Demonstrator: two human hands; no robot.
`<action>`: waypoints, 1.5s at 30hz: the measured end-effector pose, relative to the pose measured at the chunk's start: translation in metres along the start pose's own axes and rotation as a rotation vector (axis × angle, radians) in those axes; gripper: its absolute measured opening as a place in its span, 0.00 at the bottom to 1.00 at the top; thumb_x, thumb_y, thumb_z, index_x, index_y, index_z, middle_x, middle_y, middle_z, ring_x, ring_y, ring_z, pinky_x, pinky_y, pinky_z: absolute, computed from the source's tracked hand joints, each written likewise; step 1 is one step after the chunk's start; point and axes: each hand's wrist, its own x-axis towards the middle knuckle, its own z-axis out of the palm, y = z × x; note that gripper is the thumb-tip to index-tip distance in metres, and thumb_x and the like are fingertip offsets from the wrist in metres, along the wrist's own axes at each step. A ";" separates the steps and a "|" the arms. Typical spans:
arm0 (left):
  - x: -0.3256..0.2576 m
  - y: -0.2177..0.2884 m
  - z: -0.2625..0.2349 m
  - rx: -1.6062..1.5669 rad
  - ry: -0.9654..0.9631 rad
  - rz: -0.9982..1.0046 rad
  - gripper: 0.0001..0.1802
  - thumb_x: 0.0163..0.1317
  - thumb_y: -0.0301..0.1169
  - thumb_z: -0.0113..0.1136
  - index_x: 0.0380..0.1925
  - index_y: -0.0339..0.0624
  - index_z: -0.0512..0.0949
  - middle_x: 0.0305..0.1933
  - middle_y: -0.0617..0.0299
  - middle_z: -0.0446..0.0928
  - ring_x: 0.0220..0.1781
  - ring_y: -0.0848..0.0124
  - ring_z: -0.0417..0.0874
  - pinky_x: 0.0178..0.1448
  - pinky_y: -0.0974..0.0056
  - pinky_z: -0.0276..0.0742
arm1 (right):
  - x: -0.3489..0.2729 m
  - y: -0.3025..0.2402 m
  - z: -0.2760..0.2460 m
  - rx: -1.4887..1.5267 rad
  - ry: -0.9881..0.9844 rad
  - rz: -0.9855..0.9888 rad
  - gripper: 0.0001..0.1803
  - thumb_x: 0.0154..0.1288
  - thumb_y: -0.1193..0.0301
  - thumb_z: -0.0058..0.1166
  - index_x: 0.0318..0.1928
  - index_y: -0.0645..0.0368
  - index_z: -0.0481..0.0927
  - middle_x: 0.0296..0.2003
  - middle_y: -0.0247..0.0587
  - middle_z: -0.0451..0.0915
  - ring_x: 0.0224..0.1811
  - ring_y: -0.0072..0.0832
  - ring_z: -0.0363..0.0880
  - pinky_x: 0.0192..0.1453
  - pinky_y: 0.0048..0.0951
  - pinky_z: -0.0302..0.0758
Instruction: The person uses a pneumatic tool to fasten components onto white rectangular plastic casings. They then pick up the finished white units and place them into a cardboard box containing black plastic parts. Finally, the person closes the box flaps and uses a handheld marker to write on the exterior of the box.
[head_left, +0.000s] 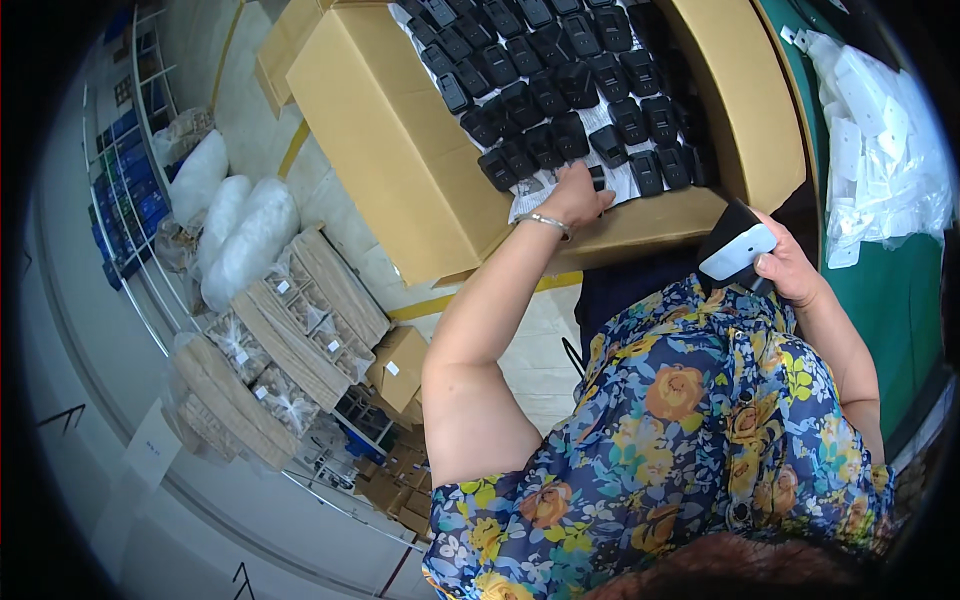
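Left hand point(578, 195): reached into the open carton point(400, 150), its grip pinched together on one small black part point(597, 178) at the near edge of the tray of parts.
Right hand point(790, 268): held just outside the carton's near right corner, its grip clamped around a black-and-white scanner point(738, 248).
Parts point(560, 80): black moulded pieces lay in rows on a white sheet point(525, 203) inside the carton, filling most of it; the pinched part sat at the front of the rows.
Carton: brown cardboard, flaps folded outward, standing just ahead of the person.
Bracelet point(545, 222): a thin metal band circled the left wrist, over the carton's near flap.
Bench point(890, 290): a green surface ran along the carton's right side, carrying a heap of white pieces in clear bags point(880, 140).
Shelves point(270, 340): wire racks well left of the carton held bagged goods and small boxes.
Clothing: a floral top point(680, 430) covered the person's shoulders, below the carton.
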 end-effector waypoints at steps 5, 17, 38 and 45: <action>0.012 0.017 -0.012 0.065 -0.110 -0.041 0.41 0.40 0.56 0.67 0.41 0.27 0.74 0.44 0.36 0.74 0.50 0.52 0.75 0.53 0.59 0.70 | 0.000 0.000 0.002 0.021 0.037 -0.005 0.44 0.48 0.49 0.61 0.59 0.64 0.63 0.49 0.38 0.73 0.52 0.24 0.69 0.58 0.27 0.63; 0.033 -0.001 0.035 -0.005 0.368 -0.046 0.42 0.43 0.55 0.64 0.43 0.21 0.68 0.36 0.37 0.76 0.38 0.50 0.80 0.45 0.57 0.74 | 0.005 0.000 0.006 0.039 0.068 -0.014 0.43 0.49 0.49 0.61 0.59 0.64 0.63 0.47 0.38 0.73 0.50 0.24 0.70 0.56 0.27 0.65; 0.017 0.023 -0.028 0.327 0.554 0.232 0.25 0.46 0.49 0.63 0.29 0.39 0.70 0.28 0.51 0.74 0.30 0.56 0.79 0.29 0.57 0.75 | 0.003 0.001 0.014 0.036 0.071 -0.035 0.42 0.50 0.50 0.60 0.59 0.63 0.64 0.48 0.38 0.73 0.51 0.24 0.69 0.57 0.26 0.63; 0.031 0.015 -0.034 0.432 0.525 0.275 0.18 0.48 0.42 0.62 0.31 0.42 0.71 0.30 0.54 0.73 0.29 0.59 0.80 0.29 0.59 0.75 | 0.012 0.000 0.024 -0.037 0.022 -0.053 0.36 0.53 0.56 0.59 0.58 0.62 0.65 0.49 0.36 0.71 0.51 0.22 0.67 0.57 0.26 0.63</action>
